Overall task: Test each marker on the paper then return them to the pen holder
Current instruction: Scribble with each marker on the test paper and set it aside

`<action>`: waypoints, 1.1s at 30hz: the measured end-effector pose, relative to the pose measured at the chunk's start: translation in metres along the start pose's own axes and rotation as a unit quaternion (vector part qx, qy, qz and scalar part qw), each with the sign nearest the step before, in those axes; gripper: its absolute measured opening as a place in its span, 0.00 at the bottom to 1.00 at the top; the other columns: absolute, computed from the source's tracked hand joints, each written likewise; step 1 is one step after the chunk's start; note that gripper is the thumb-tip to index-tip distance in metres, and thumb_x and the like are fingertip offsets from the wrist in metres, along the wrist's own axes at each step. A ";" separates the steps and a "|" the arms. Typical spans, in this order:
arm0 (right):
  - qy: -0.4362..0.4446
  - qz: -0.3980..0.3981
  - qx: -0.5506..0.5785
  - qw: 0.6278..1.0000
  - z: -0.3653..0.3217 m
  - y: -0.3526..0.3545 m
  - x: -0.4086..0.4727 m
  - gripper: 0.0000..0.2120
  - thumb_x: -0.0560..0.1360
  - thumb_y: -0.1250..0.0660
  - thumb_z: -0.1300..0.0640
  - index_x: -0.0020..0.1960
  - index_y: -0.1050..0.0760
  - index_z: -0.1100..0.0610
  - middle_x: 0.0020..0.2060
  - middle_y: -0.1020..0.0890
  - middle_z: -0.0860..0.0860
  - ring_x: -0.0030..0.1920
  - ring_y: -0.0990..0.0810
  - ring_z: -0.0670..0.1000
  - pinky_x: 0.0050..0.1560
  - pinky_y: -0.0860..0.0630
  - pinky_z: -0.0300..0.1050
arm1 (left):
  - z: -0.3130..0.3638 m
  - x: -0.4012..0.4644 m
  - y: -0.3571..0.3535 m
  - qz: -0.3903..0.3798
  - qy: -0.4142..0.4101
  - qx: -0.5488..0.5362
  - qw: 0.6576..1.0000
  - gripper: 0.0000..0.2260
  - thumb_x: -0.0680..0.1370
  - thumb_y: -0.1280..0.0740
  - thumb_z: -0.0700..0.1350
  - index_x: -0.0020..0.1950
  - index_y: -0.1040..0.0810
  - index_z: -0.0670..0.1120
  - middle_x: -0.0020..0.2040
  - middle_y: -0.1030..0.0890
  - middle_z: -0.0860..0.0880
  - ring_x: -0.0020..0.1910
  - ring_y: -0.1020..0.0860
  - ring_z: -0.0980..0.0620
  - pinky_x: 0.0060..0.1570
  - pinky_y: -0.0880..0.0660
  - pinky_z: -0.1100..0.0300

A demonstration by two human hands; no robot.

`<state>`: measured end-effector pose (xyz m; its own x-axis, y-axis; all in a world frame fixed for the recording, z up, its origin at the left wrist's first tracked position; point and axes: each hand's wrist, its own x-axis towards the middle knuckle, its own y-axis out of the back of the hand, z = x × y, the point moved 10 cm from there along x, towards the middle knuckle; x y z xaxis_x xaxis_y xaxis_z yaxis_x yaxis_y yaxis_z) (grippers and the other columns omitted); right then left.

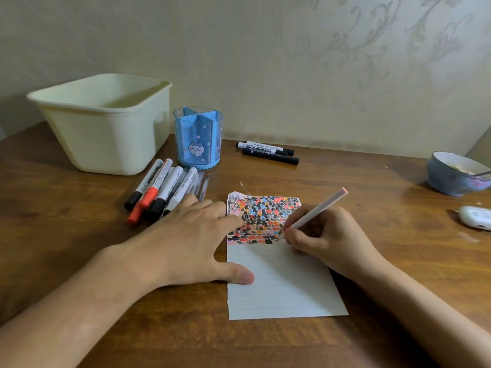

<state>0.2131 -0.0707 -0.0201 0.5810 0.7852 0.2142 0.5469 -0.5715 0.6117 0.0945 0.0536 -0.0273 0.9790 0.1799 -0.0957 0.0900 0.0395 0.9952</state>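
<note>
A lined sheet of paper [281, 285] lies on the wooden table, its upper part covered with black, red, orange and pink marks. My right hand [326, 237] grips a slim white marker [316, 211] with its tip on the paper at the edge of the coloured patch. My left hand [191, 237] lies flat with fingers straight, fingertips and thumb pressing on the paper's left edge. The blue pen holder [198, 138] with a cat picture stands behind, and no markers show in it. Several markers [159, 189] lie in a bunch left of the paper. Three more markers [268, 152] lie to the right of the holder.
A cream plastic tub [106, 123] stands at the back left. A blue bowl [454, 173] with a spoon sits at the right edge, and a small white object [475, 216] lies below it. The wall runs close behind the table.
</note>
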 end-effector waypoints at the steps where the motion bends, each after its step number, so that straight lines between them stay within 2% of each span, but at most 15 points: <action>1: 0.002 -0.001 0.001 1.000 -0.001 -0.001 0.000 0.06 0.75 0.28 0.63 0.44 0.18 0.53 0.36 0.14 0.51 0.35 0.15 0.50 0.39 0.17 0.43 | 0.001 0.000 0.000 0.001 0.000 0.000 1.000 0.41 0.65 0.45 0.80 0.75 0.42 0.63 0.48 0.38 0.61 0.49 0.41 0.56 0.52 0.43 0.60; 11: 0.003 -0.011 0.004 1.000 -0.001 -0.001 -0.001 0.04 0.75 0.27 0.62 0.45 0.17 0.53 0.38 0.14 0.50 0.37 0.15 0.49 0.40 0.17 0.43 | -0.001 0.000 -0.001 -0.006 0.003 -0.011 1.000 0.42 0.65 0.45 0.80 0.76 0.43 0.63 0.49 0.38 0.61 0.51 0.41 0.56 0.52 0.43 0.60; 20: 0.008 -0.011 0.002 1.000 -0.002 -0.002 -0.001 0.04 0.75 0.27 0.62 0.45 0.17 0.53 0.38 0.14 0.51 0.38 0.15 0.50 0.41 0.16 0.45 | 0.002 -0.001 0.001 -0.010 0.003 -0.006 1.000 0.42 0.65 0.45 0.79 0.76 0.43 0.63 0.46 0.40 0.61 0.50 0.41 0.56 0.51 0.43 0.60; 25: 0.007 0.002 -0.010 1.000 -0.001 0.002 0.001 0.07 0.74 0.28 0.63 0.42 0.18 0.52 0.37 0.15 0.50 0.37 0.15 0.49 0.39 0.17 0.44 | 0.002 -0.002 0.001 -0.013 0.003 -0.012 1.000 0.42 0.66 0.45 0.79 0.76 0.43 0.62 0.48 0.38 0.61 0.51 0.40 0.57 0.51 0.42 0.60; 30: 0.015 -0.013 -0.011 1.000 -0.003 -0.002 0.001 0.05 0.74 0.27 0.62 0.45 0.17 0.53 0.38 0.15 0.50 0.38 0.15 0.49 0.41 0.16 0.45 | 0.003 -0.001 0.001 -0.018 0.006 -0.007 1.000 0.42 0.66 0.45 0.79 0.76 0.44 0.62 0.51 0.37 0.60 0.52 0.40 0.56 0.52 0.42 0.61; 33: 0.009 -0.001 -0.005 1.000 -0.001 0.001 0.001 0.06 0.74 0.28 0.63 0.43 0.18 0.53 0.36 0.15 0.50 0.36 0.16 0.49 0.38 0.18 0.44 | 0.003 -0.001 0.001 -0.016 0.005 -0.005 1.000 0.42 0.66 0.45 0.79 0.76 0.44 0.62 0.51 0.37 0.60 0.51 0.40 0.57 0.51 0.43 0.60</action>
<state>0.2136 -0.0702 -0.0179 0.5687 0.7907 0.2266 0.5420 -0.5675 0.6198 0.0937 0.0508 -0.0264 0.9738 0.1876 -0.1281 0.1199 0.0547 0.9913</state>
